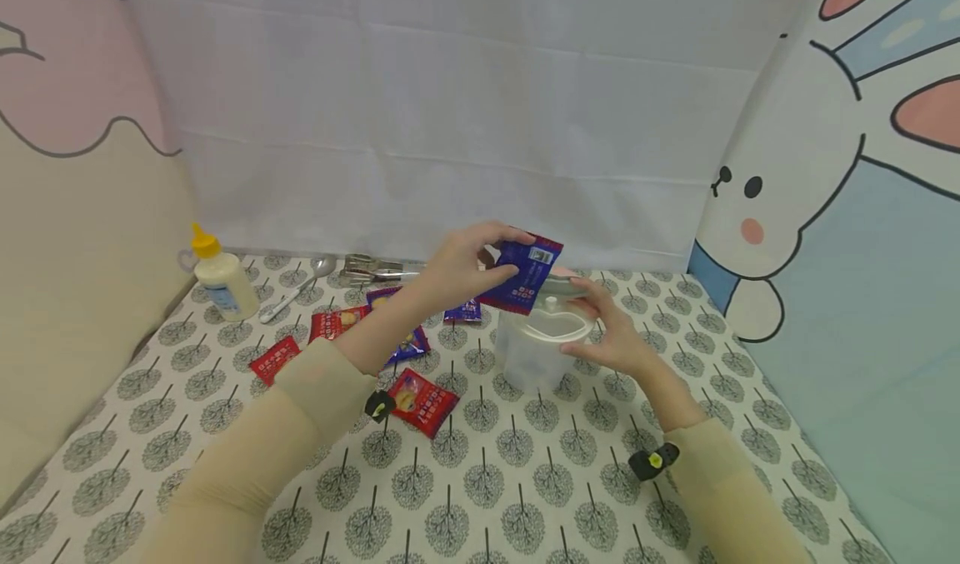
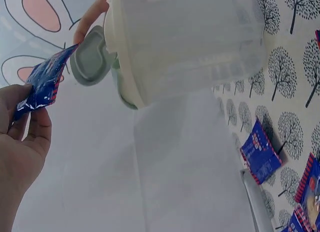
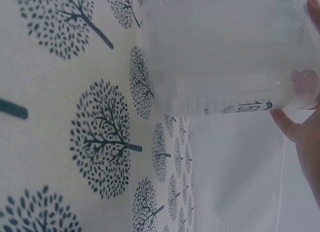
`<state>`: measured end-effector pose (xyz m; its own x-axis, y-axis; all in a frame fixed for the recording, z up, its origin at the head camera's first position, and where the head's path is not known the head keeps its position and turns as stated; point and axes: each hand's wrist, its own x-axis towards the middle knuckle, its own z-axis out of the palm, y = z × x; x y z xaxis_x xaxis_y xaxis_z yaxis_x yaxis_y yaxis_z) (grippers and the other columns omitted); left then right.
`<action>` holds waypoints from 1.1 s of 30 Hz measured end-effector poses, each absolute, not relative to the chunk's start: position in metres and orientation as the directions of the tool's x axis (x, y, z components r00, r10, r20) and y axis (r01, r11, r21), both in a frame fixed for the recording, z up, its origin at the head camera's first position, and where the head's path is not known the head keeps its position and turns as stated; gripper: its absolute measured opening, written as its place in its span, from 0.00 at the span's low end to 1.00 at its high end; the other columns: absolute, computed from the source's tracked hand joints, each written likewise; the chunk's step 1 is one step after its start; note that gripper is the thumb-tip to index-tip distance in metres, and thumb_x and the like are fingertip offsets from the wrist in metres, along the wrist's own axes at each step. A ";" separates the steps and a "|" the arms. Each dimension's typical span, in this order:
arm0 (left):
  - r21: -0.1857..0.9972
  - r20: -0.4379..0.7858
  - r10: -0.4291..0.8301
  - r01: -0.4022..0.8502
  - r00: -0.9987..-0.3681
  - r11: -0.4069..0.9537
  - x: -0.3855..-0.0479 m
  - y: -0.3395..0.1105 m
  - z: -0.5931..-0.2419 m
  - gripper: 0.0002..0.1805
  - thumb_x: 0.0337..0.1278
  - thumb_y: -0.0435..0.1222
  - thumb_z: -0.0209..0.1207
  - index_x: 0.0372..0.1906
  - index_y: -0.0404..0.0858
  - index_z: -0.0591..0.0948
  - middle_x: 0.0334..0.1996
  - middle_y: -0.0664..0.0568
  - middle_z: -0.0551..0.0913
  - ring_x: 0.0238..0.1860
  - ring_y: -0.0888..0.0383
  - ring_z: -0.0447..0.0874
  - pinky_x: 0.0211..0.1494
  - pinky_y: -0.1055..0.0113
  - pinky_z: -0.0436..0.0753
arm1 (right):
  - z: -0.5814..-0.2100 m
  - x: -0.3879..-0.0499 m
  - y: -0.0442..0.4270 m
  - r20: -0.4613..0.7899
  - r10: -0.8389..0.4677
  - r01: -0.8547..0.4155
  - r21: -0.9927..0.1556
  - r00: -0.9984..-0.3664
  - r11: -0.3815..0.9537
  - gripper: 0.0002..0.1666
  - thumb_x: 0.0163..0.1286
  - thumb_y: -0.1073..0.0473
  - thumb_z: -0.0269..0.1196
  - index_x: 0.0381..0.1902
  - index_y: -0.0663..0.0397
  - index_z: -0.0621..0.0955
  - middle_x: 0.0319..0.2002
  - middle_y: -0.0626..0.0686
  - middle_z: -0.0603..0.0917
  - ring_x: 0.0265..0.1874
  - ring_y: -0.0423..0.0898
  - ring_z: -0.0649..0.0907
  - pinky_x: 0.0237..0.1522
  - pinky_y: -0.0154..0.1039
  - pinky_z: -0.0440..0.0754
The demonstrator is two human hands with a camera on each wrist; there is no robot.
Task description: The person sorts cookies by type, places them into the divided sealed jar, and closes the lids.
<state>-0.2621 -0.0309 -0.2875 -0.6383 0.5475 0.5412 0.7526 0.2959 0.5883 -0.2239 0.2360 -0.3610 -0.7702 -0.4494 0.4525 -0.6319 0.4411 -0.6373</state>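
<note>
A blue snack packet [image 1: 527,274] with red edges is pinched between the thumb and fingers of my left hand [image 1: 471,266], above a translucent plastic container [image 1: 534,366]. The container stands upright on the table under a pale lid [image 1: 525,328]. Its grey-green flap [image 2: 91,61] is raised, with an opening in front of it. My right hand [image 1: 617,337] grips the lid end from the right, thumb near the front and fingers farther back. The right wrist view shows printed markings [image 3: 250,107] on the container wall. Its inside looks cloudy; I cannot tell whether anything lies within.
Left of the container lie a small blue packet [image 1: 462,311], another blue packet [image 1: 411,347] and several red packets [image 1: 424,402]. Farther back are metal tongs [image 1: 373,270], a spoon [image 1: 297,290] and a yellow-capped bottle [image 1: 227,286]. A white curtain [image 1: 465,131] borders the table's back.
</note>
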 end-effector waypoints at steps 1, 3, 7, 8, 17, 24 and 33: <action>0.579 0.565 0.541 0.766 -0.623 0.279 -0.262 -0.026 -0.289 0.21 0.56 0.32 0.63 0.56 0.42 0.78 0.49 0.52 0.81 0.42 0.60 0.78 0.41 0.73 0.82 | -0.361 -0.224 0.236 0.449 -0.451 -0.630 -0.640 -0.771 0.440 0.55 0.43 0.72 0.73 0.67 0.60 0.56 0.60 0.67 0.71 0.56 0.48 0.75 0.65 0.65 0.60; 0.569 0.607 0.525 0.787 -0.597 0.237 -0.263 -0.018 -0.291 0.20 0.54 0.31 0.64 0.54 0.40 0.79 0.49 0.51 0.81 0.42 0.60 0.78 0.40 0.73 0.82 | -0.361 -0.224 0.235 0.444 -0.456 -0.628 -0.646 -0.771 0.434 0.56 0.44 0.72 0.73 0.67 0.60 0.56 0.60 0.67 0.70 0.56 0.47 0.75 0.65 0.64 0.60; 0.565 0.658 0.508 0.810 -0.556 0.156 -0.264 -0.006 -0.299 0.19 0.52 0.29 0.65 0.51 0.37 0.79 0.48 0.49 0.81 0.42 0.59 0.79 0.40 0.73 0.82 | -0.362 -0.224 0.235 0.443 -0.464 -0.632 -0.651 -0.767 0.422 0.56 0.44 0.73 0.73 0.68 0.60 0.55 0.59 0.67 0.71 0.56 0.51 0.75 0.64 0.65 0.60; 0.565 0.664 0.509 0.813 -0.548 0.138 -0.264 -0.004 -0.302 0.19 0.51 0.29 0.65 0.51 0.37 0.80 0.48 0.49 0.81 0.42 0.59 0.79 0.40 0.73 0.82 | -0.363 -0.224 0.235 0.441 -0.462 -0.628 -0.654 -0.769 0.421 0.57 0.44 0.73 0.73 0.68 0.60 0.54 0.59 0.68 0.72 0.56 0.51 0.75 0.64 0.65 0.60; 0.576 0.677 0.526 0.815 -0.514 0.055 -0.263 0.009 -0.331 0.18 0.51 0.27 0.64 0.49 0.38 0.80 0.47 0.49 0.80 0.43 0.58 0.81 0.43 0.73 0.83 | -0.364 -0.221 0.236 0.424 -0.433 -0.599 -0.662 -0.795 0.451 0.56 0.44 0.72 0.72 0.68 0.62 0.55 0.61 0.69 0.70 0.58 0.44 0.72 0.65 0.62 0.61; 0.514 0.733 0.503 0.857 -0.458 0.032 -0.262 0.011 -0.336 0.19 0.50 0.26 0.64 0.50 0.37 0.79 0.48 0.48 0.80 0.45 0.58 0.81 0.44 0.75 0.82 | -0.362 -0.220 0.237 0.425 -0.430 -0.599 -0.652 -0.796 0.465 0.56 0.44 0.73 0.72 0.68 0.64 0.55 0.61 0.69 0.69 0.58 0.59 0.72 0.64 0.62 0.63; 0.538 0.697 0.540 0.842 -0.472 0.041 -0.260 0.012 -0.354 0.20 0.47 0.25 0.66 0.49 0.35 0.78 0.49 0.44 0.80 0.49 0.53 0.81 0.47 0.76 0.81 | -0.363 -0.222 0.238 0.429 -0.465 -0.622 -0.652 -0.774 0.434 0.56 0.45 0.74 0.71 0.68 0.62 0.53 0.64 0.70 0.65 0.61 0.65 0.67 0.63 0.65 0.62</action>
